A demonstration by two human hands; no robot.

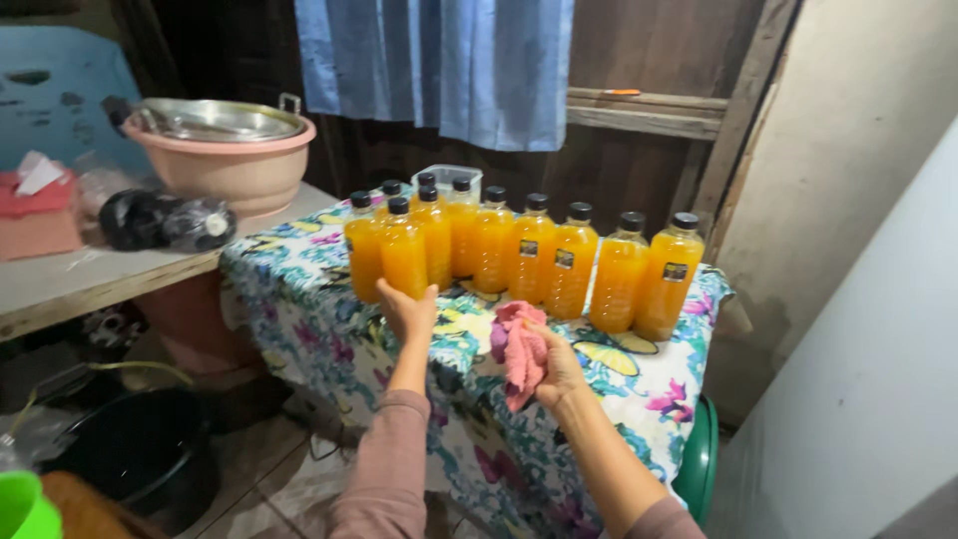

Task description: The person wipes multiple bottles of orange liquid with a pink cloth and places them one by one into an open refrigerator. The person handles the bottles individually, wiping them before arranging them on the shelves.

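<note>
The table, draped in a flowered cloth, stood before me with a blue curtain hanging behind it. To my left a pink basin with a metal lid sat on a bench, dark bags beside it. A row of orange bottles stood upright along the table, black caps up, blocking the far side. My left hand reached for the nearest bottle, fingers together and just touching its base. My right hand pinched a pink rag between thumb and fingers; it hung at the table's near edge, long axis running down and slightly toward me.
</note>
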